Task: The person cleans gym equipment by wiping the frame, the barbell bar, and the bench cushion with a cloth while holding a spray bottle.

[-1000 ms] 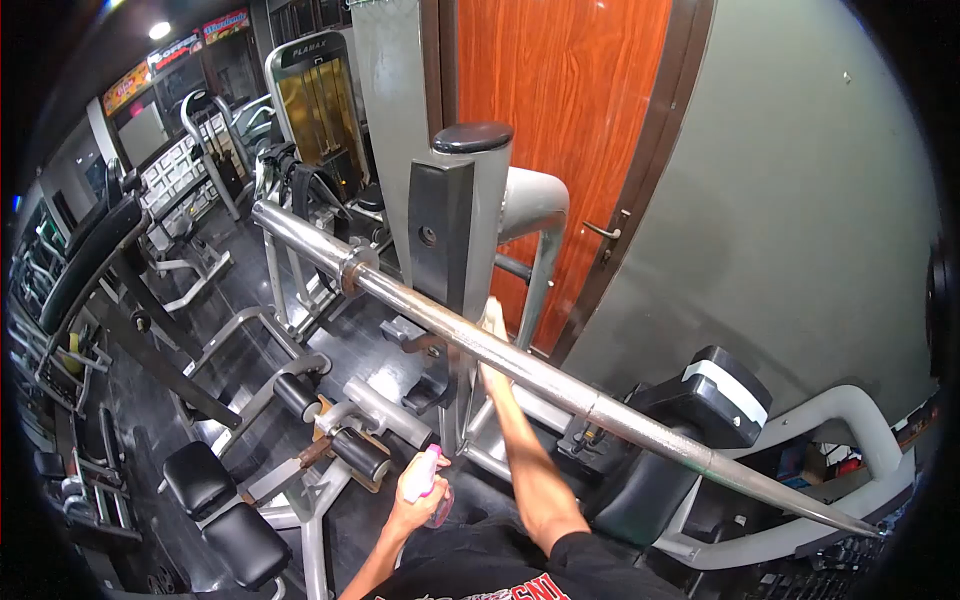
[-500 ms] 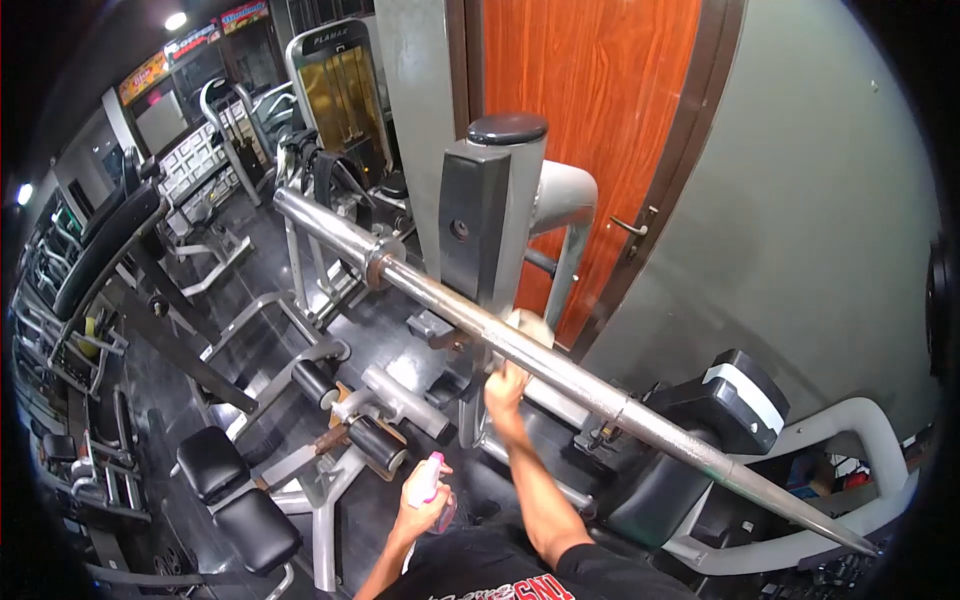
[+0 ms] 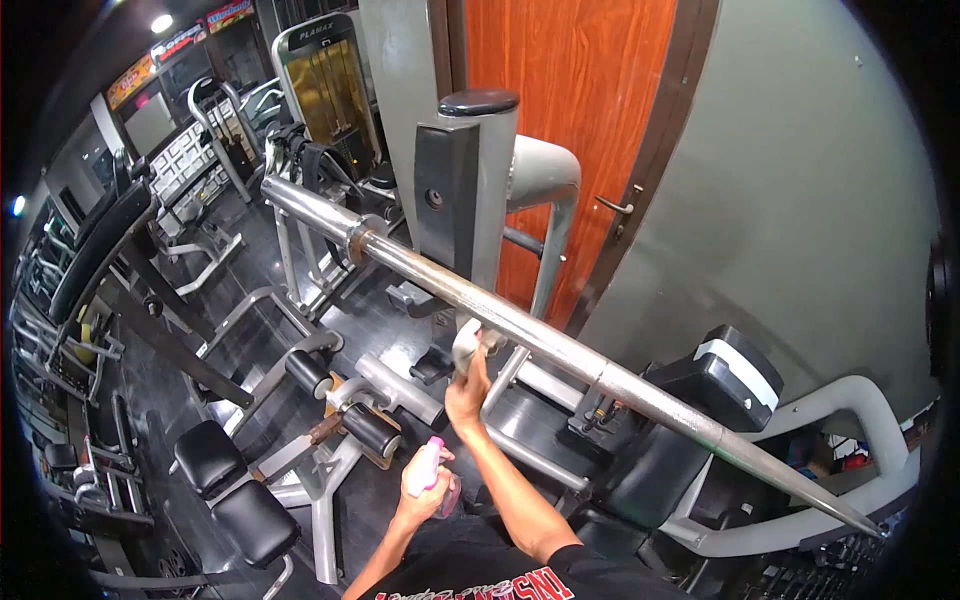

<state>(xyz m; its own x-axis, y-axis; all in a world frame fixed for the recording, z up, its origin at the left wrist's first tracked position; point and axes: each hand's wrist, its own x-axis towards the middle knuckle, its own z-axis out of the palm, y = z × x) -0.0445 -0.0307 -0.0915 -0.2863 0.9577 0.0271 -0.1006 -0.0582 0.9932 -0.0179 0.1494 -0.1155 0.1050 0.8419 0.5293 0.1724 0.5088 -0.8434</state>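
Note:
My left hand (image 3: 425, 488), low in the view, is closed around a spray bottle (image 3: 428, 466) with a pink and white top; its lower part is mostly hidden by the fingers. My right hand (image 3: 467, 397) reaches forward with its fingers closed on a pale cloth (image 3: 466, 342). The cloth lies against or close to the grey upright post (image 3: 487, 240) of a rack, just below the barbell (image 3: 480, 300); whether it touches the metal I cannot tell. That bar slants across the view above my right forearm, its chrome sleeve at the upper left.
A black padded bench (image 3: 650, 480) lies under the bar at right. To the left stands a machine with black roller pads (image 3: 370, 432) and a black seat (image 3: 255, 520). Behind the post are a wooden door (image 3: 575, 100) and a grey wall (image 3: 790, 190).
My right hand and the cloth have moved down and left along the post, below the bar. My left hand still holds the spray bottle. The view has shifted slightly.

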